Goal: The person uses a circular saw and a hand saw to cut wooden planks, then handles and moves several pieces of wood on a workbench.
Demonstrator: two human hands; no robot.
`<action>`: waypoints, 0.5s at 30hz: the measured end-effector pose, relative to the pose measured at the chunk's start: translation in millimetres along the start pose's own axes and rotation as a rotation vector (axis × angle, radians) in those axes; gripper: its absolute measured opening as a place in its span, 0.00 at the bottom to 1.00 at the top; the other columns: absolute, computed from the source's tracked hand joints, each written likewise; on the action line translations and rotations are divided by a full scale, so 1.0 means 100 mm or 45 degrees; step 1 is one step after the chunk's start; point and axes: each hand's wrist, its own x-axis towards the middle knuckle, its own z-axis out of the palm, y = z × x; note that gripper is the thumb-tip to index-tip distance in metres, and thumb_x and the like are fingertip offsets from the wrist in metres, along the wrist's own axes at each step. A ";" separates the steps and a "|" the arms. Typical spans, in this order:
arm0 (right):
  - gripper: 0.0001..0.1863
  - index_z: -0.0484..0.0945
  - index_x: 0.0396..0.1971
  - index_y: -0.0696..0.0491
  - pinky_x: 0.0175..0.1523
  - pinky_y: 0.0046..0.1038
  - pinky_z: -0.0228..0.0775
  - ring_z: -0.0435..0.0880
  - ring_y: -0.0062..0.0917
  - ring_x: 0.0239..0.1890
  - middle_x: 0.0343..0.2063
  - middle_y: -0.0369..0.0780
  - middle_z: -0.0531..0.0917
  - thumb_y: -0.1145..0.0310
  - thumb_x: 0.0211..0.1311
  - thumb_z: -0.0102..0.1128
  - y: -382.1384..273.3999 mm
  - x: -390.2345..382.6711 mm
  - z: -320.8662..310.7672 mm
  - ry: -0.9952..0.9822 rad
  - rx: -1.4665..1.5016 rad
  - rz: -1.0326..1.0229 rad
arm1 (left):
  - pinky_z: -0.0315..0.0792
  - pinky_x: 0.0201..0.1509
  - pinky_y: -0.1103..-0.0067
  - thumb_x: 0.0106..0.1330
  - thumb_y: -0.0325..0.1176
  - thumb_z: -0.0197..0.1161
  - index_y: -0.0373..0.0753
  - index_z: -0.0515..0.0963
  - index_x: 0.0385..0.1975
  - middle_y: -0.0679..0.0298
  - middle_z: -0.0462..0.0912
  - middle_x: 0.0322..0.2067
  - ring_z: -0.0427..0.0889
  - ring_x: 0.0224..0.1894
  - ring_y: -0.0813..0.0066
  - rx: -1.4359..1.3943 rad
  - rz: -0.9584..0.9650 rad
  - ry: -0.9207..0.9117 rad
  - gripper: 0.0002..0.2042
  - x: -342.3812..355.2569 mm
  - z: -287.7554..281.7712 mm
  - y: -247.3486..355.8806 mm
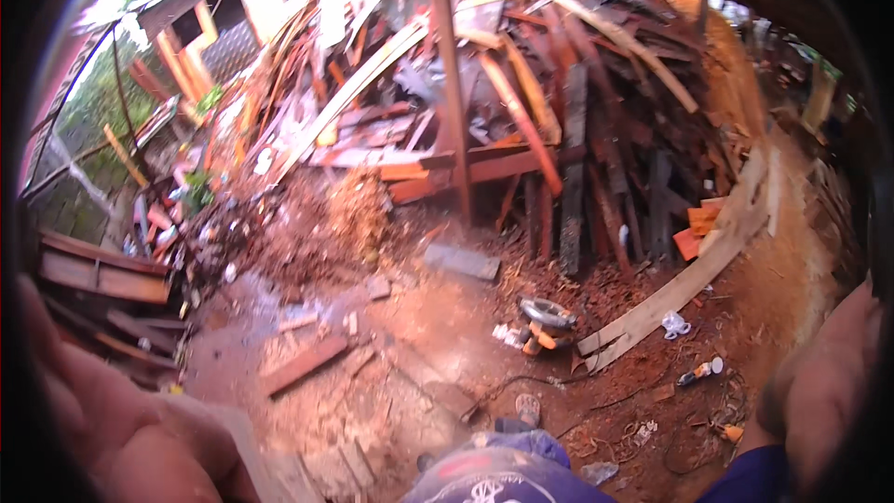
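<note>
- Hands, both of them, fall outside the view, so I cannot tell how far open they are or what they hold or touch.
- Two bare arms show: the left arm at the lower left, the right arm at the lower right, coming from one blue sleeve.
- One pale plank lies just beside the left arm; one small orange object lies on the ground near the right arm.
- One power saw with a round metal part and an orange body sits on the ground ahead, near the end of one long, split board.
- One grey board and one reddish-brown board lie flat, well apart.
- One white crumpled plastic bag and one orange-and-black object with a pale round end lie to the right.
- One upright post stands before a heap of scrap timber, too tangled to count.
- One purple shirt bears a pale printed mark, cut by the lower edge; one sandalled foot shows beyond it.
</note>
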 end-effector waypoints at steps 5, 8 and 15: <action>0.16 0.74 0.50 0.63 0.53 0.31 0.67 0.73 0.29 0.42 0.41 0.43 0.76 0.65 0.73 0.53 1.26 -0.04 1.17 0.043 0.340 0.280 | 0.81 0.51 0.67 0.56 0.36 0.79 0.37 0.83 0.49 0.58 0.86 0.45 0.84 0.46 0.58 -0.117 -0.484 0.042 0.22 -0.14 0.45 0.10; 0.07 0.75 0.43 0.59 0.53 0.22 0.64 0.73 0.21 0.45 0.39 0.36 0.76 0.73 0.73 0.49 1.82 -0.76 2.22 -0.267 0.648 0.753 | 0.77 0.36 0.77 0.61 0.26 0.73 0.38 0.84 0.44 0.59 0.85 0.39 0.83 0.37 0.72 -0.431 -1.019 -0.017 0.12 -1.12 0.84 0.50; 0.07 0.80 0.37 0.55 0.16 0.20 0.59 0.68 0.15 0.13 0.18 0.31 0.74 0.67 0.69 0.56 1.55 -3.23 4.29 -1.048 1.330 1.770 | 0.79 0.39 0.72 0.64 0.30 0.68 0.36 0.86 0.35 0.56 0.86 0.34 0.86 0.35 0.60 0.028 -2.193 -0.404 0.06 -2.86 0.20 2.57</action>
